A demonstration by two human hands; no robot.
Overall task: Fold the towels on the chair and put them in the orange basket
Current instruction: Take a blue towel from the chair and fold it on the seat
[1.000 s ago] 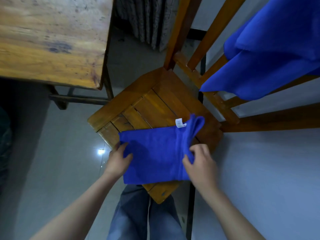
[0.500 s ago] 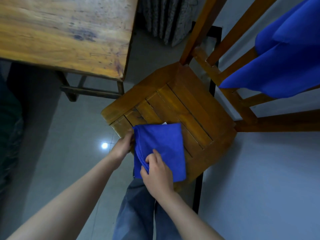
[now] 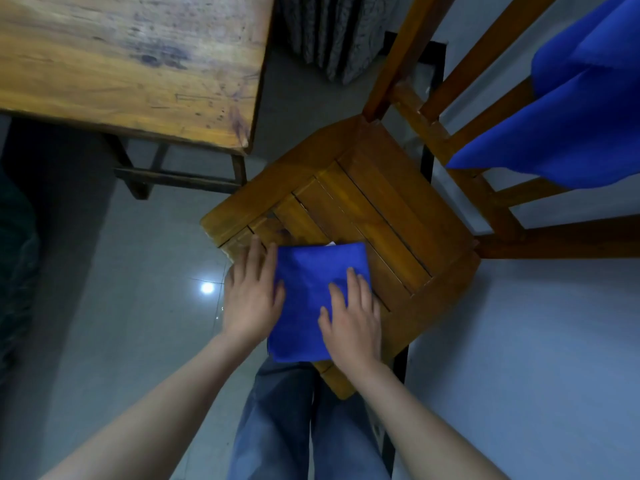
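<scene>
Released the fold: my right hand [image 3: 351, 320] presses flat on the folded towel [image 3: 308, 289], fingers straight; my left hand [image 3: 251, 299] lies flat at its left edge. Towel on chair [image 3: 381, 209] seat's near corner, long axis pointing away from me. Second towel [image 3: 571, 109] drapes chair back.

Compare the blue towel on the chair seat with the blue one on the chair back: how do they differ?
The towel on the seat is folded into a flat rectangle; the towel on the chair back hangs loose and draped. The towel on the seat lies under both flat hands, left hand at its edge, right hand on top; the towel on the chair back is untouched. Both are bright blue.
</scene>
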